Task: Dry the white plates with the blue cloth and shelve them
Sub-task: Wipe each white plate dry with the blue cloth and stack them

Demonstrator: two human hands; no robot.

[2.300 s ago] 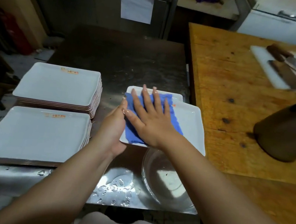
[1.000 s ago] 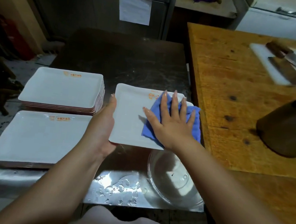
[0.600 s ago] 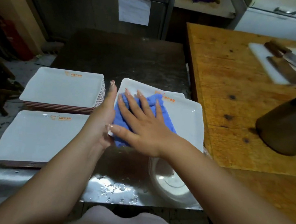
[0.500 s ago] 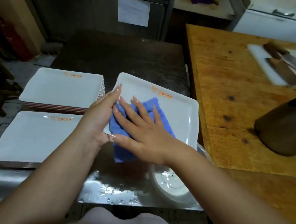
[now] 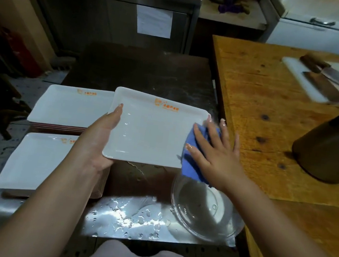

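A white rectangular plate [image 5: 151, 130] with an orange logo is held above the steel table. My left hand [image 5: 98, 138] grips its left edge, thumb on top and fingers underneath. My right hand [image 5: 217, 154] lies flat with spread fingers and presses the blue cloth [image 5: 192, 159] against the plate's right edge. Part of the cloth hangs below the plate's near corner. Two stacks of white plates stand at the left, a far stack [image 5: 68, 106] and a near stack [image 5: 35, 160].
A clear glass bowl [image 5: 205, 212] sits on the wet steel table [image 5: 131, 216] right under my right wrist. A wooden table [image 5: 273, 120] adjoins on the right, with a white cutting board and two cleavers [image 5: 329, 82] and a dark cylinder [image 5: 334, 145].
My right hand has slid the blue cloth from the plate's left side to its right edge. The plate has levelled out, and my left hand keeps its hold.
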